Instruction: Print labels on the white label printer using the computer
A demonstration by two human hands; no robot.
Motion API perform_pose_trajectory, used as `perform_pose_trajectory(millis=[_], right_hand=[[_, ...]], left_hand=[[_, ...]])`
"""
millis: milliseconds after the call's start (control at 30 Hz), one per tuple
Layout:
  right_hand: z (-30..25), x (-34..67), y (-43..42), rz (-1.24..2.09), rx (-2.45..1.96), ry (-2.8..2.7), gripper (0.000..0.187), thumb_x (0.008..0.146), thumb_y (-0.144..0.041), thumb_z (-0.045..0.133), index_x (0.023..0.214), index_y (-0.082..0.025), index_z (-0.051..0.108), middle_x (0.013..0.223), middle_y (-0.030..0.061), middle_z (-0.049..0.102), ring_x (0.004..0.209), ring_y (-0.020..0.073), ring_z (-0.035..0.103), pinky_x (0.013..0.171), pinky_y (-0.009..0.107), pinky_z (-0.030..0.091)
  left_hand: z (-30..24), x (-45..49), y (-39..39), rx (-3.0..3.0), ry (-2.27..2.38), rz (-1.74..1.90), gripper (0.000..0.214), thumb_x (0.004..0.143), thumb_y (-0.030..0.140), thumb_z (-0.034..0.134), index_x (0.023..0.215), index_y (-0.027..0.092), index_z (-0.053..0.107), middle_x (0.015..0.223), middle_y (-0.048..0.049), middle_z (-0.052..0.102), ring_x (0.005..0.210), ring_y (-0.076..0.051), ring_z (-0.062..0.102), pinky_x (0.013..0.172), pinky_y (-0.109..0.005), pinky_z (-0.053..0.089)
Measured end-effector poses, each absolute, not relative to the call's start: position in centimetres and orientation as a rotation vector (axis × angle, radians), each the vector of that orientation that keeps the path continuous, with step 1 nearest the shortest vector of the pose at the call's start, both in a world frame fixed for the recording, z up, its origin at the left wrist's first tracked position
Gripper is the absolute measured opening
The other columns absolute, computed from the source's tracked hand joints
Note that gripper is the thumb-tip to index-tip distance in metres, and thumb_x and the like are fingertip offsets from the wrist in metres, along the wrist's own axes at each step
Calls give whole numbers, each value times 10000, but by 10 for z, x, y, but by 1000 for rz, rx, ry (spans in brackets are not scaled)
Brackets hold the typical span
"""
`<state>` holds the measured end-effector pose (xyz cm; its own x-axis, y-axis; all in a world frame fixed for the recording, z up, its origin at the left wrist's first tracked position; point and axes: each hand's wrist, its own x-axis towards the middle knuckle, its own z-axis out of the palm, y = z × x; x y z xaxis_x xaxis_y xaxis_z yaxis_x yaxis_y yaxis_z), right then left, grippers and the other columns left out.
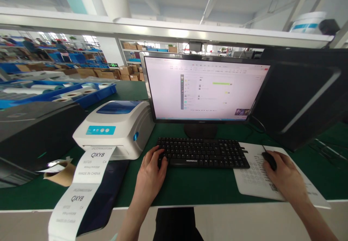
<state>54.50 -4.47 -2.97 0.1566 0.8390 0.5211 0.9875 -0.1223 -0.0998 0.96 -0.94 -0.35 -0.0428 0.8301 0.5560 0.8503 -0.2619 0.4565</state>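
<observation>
My left hand [151, 171] rests at the left end of a black keyboard [202, 153], its fingers spread over the keys and holding nothing. On the right, my right hand [286, 175] is wrapped over a black computer mouse [269, 160], which sits on a pale printed mouse pad [248, 185]. Behind the keyboard stands a lit monitor [165, 96] with a chat window on its screen. A white label printer [123, 125] is left of the keyboard. From its front slot hangs a strip of printed labels [87, 177], running down past the table edge.
Beside the labels lie a cardboard tube [61, 175] and a flat dark blue object [108, 194]. A black case [29, 136] stands at the left, a large dark panel [301, 92] at the right. Blue trays [100, 93] hold rolls. A white shelf [174, 29] spans overhead.
</observation>
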Motion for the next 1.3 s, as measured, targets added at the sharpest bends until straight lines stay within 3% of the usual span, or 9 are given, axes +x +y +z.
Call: perform_pose_trajectory(millis=[200, 367, 567, 1300], right_hand=[[-36, 550, -40, -468, -1959, -1722, 564, 1110, -599, 422, 1469, -222, 640, 1472, 130, 626, 1194, 374, 684, 997, 564, 634], [-40, 552, -38, -406, -2000, -1683, 577, 1147, -619, 382, 1513, -233, 606, 1510, 131, 598, 1171, 364, 698, 922, 549, 662], [-38, 548, -38, -408, -1963, -1695, 547, 1151, -588, 384, 1487, -227, 622, 1517, 130, 579, 1222, 358, 679, 1065, 581, 632], [-36, 546, -40, -446, -1960, -1693, 510, 1135, -547, 433, 1492, -236, 621, 1500, 128, 597, 1197, 361, 687, 1017, 559, 646]], left_hand=[[-6, 7, -8, -2183, -1917, -1223, 330, 1109, 425, 534, 1326, 229, 687, 1504, -139, 670, 1363, -351, 696, 1159, -572, 605], [-13, 4, -4, -2186, -1899, -1236, 367, 1106, 468, 526, 1336, 233, 692, 1514, -138, 664, 1360, -359, 699, 1154, -597, 608], [-18, 0, -1, -2174, -1905, -1234, 393, 1099, 502, 525, 1332, 237, 698, 1522, -128, 664, 1351, -362, 707, 1153, -596, 611], [-18, -1, -1, -2196, -1895, -1229, 397, 1103, 515, 513, 1341, 245, 682, 1519, -129, 661, 1360, -360, 695, 1161, -597, 598]])
